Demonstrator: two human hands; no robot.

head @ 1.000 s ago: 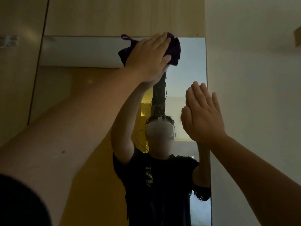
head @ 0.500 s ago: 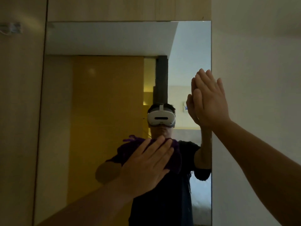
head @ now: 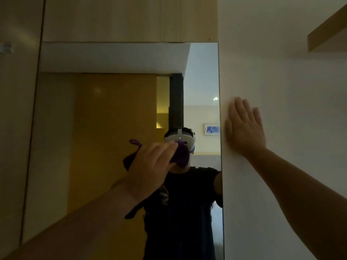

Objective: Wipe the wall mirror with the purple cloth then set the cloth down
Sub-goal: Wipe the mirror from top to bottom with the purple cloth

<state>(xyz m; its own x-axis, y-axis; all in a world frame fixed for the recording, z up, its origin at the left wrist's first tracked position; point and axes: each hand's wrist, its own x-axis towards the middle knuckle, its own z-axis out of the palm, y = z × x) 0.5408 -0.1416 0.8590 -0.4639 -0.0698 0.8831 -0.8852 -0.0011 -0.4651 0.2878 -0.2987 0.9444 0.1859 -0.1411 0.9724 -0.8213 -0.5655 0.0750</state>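
Observation:
The tall wall mirror (head: 105,113) fills the middle of the head view, between a wooden panel on the left and a white wall on the right. My left hand (head: 150,167) presses the purple cloth (head: 181,153) flat against the glass near the mirror's middle, and the cloth bunches out past my fingertips, with a loop sticking out at the upper left. My right hand (head: 244,128) lies flat, fingers spread, on the white wall just right of the mirror's edge and holds nothing. The mirror reflects a person in a dark shirt wearing a headset.
Light wooden panels (head: 129,17) run above and to the left of the mirror. The white wall (head: 281,72) juts out at the mirror's right edge. A wooden shelf corner (head: 328,32) sticks out at the upper right. A small fitting (head: 5,47) sits on the left panel.
My left hand swept the cloth from the mirror's top down to its lower part, then back up to mid-height. My right hand moved off the mirror's right edge onto the white wall.

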